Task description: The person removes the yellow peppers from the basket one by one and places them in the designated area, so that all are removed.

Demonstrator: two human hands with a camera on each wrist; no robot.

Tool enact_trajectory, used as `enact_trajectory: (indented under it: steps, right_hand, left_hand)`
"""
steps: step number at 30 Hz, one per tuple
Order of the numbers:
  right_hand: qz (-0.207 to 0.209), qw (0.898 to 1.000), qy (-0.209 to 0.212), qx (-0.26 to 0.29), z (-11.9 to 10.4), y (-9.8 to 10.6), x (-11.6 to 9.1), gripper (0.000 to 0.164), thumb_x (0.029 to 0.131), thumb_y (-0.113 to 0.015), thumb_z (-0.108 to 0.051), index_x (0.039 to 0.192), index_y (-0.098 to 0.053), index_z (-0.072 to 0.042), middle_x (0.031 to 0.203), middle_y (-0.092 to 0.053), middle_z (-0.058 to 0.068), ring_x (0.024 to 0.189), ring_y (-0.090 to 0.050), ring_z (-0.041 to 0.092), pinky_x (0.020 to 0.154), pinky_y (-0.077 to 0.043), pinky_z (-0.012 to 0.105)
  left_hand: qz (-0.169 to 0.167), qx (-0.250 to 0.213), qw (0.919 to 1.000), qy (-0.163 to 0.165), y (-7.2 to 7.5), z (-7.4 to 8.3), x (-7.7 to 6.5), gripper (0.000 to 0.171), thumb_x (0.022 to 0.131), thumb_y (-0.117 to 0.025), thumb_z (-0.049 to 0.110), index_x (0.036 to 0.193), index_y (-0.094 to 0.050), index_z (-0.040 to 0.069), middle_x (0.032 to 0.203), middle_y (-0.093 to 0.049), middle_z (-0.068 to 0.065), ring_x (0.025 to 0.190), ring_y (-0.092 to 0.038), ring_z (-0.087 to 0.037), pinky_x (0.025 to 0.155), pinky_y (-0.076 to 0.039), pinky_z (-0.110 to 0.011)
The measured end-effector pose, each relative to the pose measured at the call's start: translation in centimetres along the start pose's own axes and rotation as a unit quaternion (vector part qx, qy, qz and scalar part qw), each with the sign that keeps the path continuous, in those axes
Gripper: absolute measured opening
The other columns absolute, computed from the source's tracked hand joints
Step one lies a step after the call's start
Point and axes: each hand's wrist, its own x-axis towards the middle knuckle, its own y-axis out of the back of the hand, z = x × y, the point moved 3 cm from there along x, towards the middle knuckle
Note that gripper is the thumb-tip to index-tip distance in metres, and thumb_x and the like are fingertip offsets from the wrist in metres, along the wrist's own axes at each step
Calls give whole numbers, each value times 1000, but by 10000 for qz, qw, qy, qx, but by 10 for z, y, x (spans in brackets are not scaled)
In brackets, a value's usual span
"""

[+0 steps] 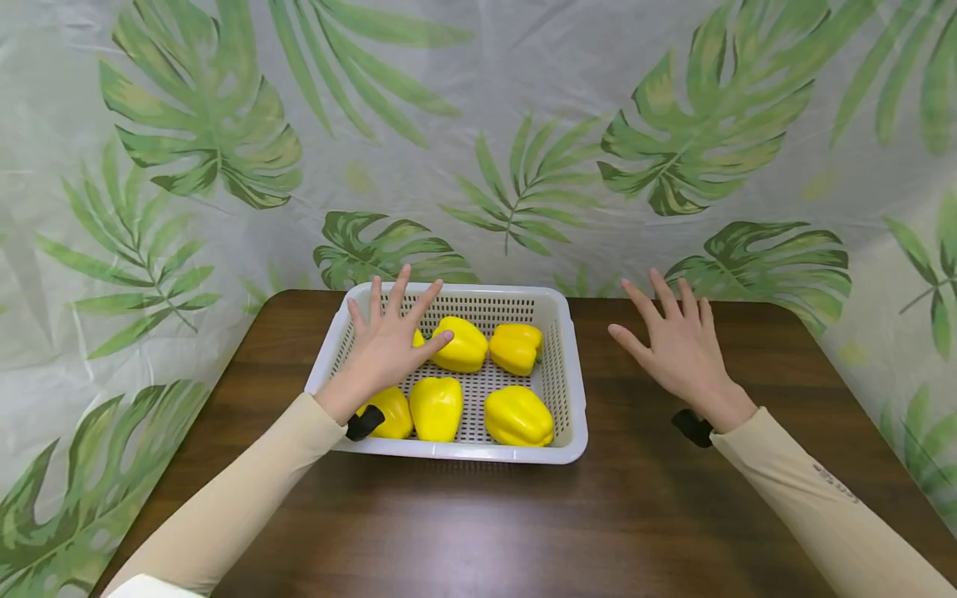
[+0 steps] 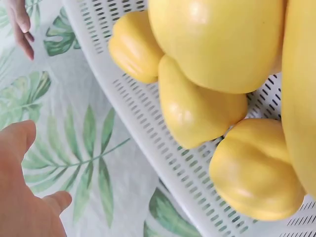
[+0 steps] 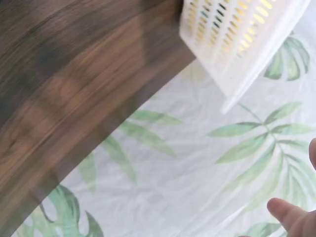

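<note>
A white slotted plastic basket (image 1: 576,390) stands on the table with several yellow bell peppers in it, among them one pepper (image 1: 519,416) at the front right and another (image 1: 516,349) at the back right. Over the basket's left part hovers my left hand (image 1: 385,353), fingers spread, holding nothing; it partly hides the peppers on that side. My right hand (image 1: 679,349) is raised to the right of the basket, its fingers spread too and nothing in them. Yellow peppers (image 2: 256,168) fill much of the left wrist view.
The dark brown wooden table (image 1: 478,531) extends in front of the basket and to both sides. Behind it hangs a pale cloth (image 1: 538,50) printed with green leaves. A black band piece (image 1: 692,428) sits at my right wrist.
</note>
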Motion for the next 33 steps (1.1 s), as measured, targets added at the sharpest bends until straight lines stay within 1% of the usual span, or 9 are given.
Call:
enact_trajectory:
  steps: [3, 5, 8, 13, 17, 20, 24, 27, 33]
  right_hand:
    - [8, 9998, 141, 168, -6, 3, 2, 72, 94, -49, -53, 152, -26, -18, 156, -14, 20, 137, -11, 49, 106, -7, 65]
    - [-1, 9990, 250, 365, -10, 5, 3, 71, 95, -50, -52, 152, -26, -17, 155, -16, 21, 137, -15, 47, 106, -8, 64]
    - [-2, 9965, 428, 720, -18, 7, 4, 70, 95, -54, -46, 152, -27, -16, 155, -18, 21, 137, -18, 46, 107, -10, 62]
    - [-70, 9893, 616, 1319, -30, 9, 7, 69, 95, -57, -39, 151, -27, -15, 155, -19, 19, 137, -20, 43, 105, -18, 62]
    - [-215, 9824, 673, 1727, -40, 8, 9, 68, 95, -57, -39, 151, -27, -16, 155, -20, 16, 138, -20, 40, 103, -22, 64]
    - [-288, 9771, 752, 1972, -47, 7, 11, 67, 95, -58, -36, 151, -27, -18, 155, -20, 14, 139, -20, 38, 103, -22, 63]
    - [-320, 9697, 936, 2235, -57, 5, 13, 66, 95, -59, -32, 151, -27, -18, 155, -23, 12, 139, -21, 35, 104, -23, 61]
    - [-360, 9652, 1070, 2357, -64, 2, 14, 66, 95, -60, -30, 151, -28, -17, 154, -26, 11, 139, -23, 33, 105, -24, 59]
    - [-598, 9544, 1123, 2700, -76, -6, 17, 66, 94, -61, -25, 151, -28, -15, 152, -30, 10, 131, -35, 33, 103, -29, 55]
  left_hand:
    - [-28, -71, 10000, -53, 8, -2, -5, 73, 92, -40, 65, 153, -14, 36, 159, 9, -7, 138, 12, -46, 100, 6, -71]
    - [-65, -150, 9998, -78, 14, -3, -7, 72, 92, -41, 63, 153, -15, 35, 159, 7, -7, 139, 8, -46, 101, 4, -71]
    - [-149, -315, 9993, -134, 23, -7, -11, 71, 94, -45, 58, 154, -17, 33, 159, 3, -9, 140, 3, -46, 101, 3, -71]
    - [-155, -455, 9986, -237, 34, -19, -17, 71, 95, -51, 50, 154, -18, 28, 158, -3, -14, 139, -5, -48, 103, -1, -70]
    - [-70, -692, 9973, -243, 41, -35, -22, 70, 95, -53, 44, 153, -21, 24, 158, -5, -17, 138, -8, -48, 104, -8, -68]
    - [-66, -897, 9958, -187, 46, -48, -27, 69, 96, -54, 41, 153, -22, 21, 157, -6, -19, 136, -11, -49, 101, -13, -70]
    - [-242, -1268, 9916, -20, 51, -67, -32, 70, 97, -54, 38, 154, -19, 17, 156, -6, -21, 135, -10, -51, 98, -14, -73]
    - [-387, -1549, 9871, 81, 53, -82, -36, 71, 96, -55, 35, 154, -18, 15, 156, -7, -23, 137, -9, -50, 99, -14, -71]
    - [-600, -1850, 9809, 19, 53, -109, -43, 70, 97, -56, 30, 153, -19, 9, 153, -18, -23, 138, -15, -44, 102, -21, -66]
